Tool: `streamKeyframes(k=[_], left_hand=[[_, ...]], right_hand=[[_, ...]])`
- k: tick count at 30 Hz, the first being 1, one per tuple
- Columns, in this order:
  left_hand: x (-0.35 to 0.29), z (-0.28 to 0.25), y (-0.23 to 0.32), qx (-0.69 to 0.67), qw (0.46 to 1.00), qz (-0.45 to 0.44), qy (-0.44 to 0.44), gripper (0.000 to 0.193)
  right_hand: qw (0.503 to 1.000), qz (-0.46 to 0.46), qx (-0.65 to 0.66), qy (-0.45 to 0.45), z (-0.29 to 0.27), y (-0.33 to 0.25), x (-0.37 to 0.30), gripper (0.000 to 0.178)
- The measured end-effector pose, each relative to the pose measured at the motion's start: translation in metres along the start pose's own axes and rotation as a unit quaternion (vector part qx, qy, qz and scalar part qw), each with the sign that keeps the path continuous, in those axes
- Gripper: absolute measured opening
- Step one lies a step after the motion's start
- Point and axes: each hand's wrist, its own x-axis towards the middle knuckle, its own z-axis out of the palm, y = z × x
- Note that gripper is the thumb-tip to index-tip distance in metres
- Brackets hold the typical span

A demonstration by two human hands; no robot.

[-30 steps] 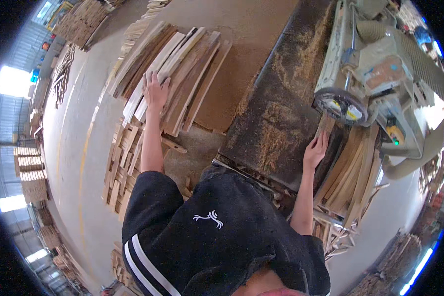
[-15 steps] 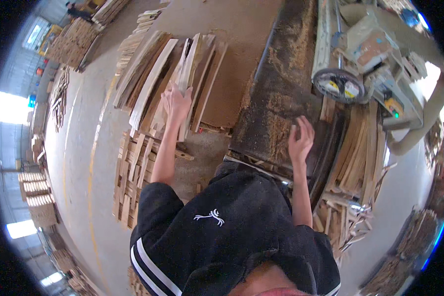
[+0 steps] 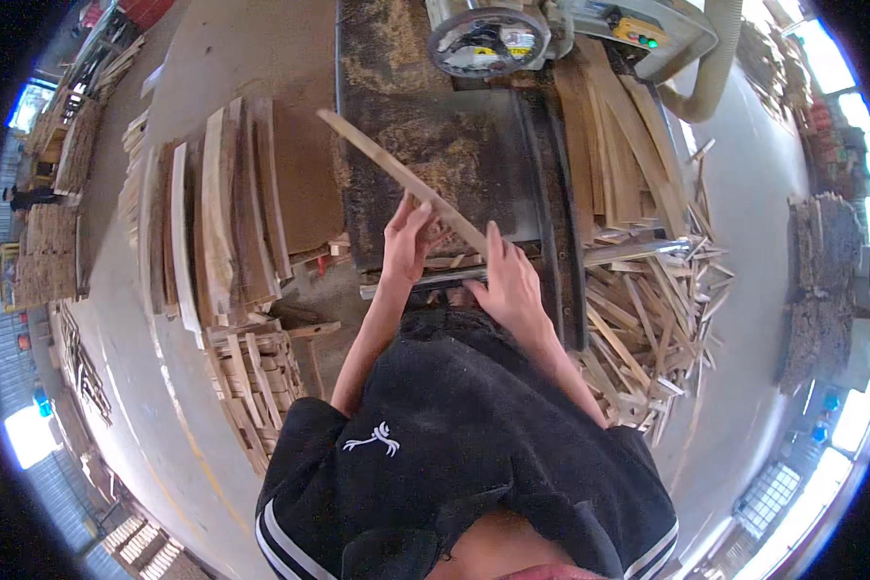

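A narrow wooden board (image 3: 387,162) is held up at a slant over the dark, sawdust-strewn machine table (image 3: 358,208). Its far end points to the upper left. My left hand (image 3: 405,244) grips it near the middle from the left side, fingers against the wood. At the board's near end is my right hand (image 3: 517,295), its fingers over the end and the thumb set apart lower down. The palm side of the right hand is hidden.
Left of the table lies a stack of rough boards (image 3: 217,203), above a pile of short slats (image 3: 256,372). Ahead stands the machine's handwheel (image 3: 489,43). On the right are long strips (image 3: 604,145) and a heap of offcuts (image 3: 638,333).
My left hand has brought a board from the left stack over to the table. My right hand has come in to its near end. The view has swung right.
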Motion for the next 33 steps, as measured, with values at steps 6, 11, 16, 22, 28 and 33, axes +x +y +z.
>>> streamKeyframes(k=[6,11,16,22,28,33], left_hand=[[-0.019,0.028,-0.048,0.234,0.962,-0.084,-0.112,0.071],[-0.014,0.042,-0.065,0.173,0.959,-0.131,-0.182,0.071],[0.026,0.052,-0.100,0.246,0.946,-0.105,-0.185,0.075],[0.053,0.057,-0.073,0.206,0.954,-0.001,-0.218,0.083],[0.087,-0.024,0.052,0.401,0.887,0.227,0.000,0.034],[0.048,-0.132,0.193,0.589,0.590,0.510,0.210,0.018]], right_hand=[[0.985,0.172,-0.011,-0.025,0.026,0.057,-0.042,0.104],[0.988,0.059,-0.033,0.136,0.052,0.078,-0.067,0.091],[0.987,-0.081,-0.028,0.136,0.080,0.100,-0.033,0.062],[0.973,-0.053,0.039,0.219,0.094,0.117,0.028,0.056],[0.950,-0.064,0.031,0.303,0.097,0.126,0.120,0.037],[0.950,-0.043,-0.006,0.310,0.074,0.130,0.192,0.031]])
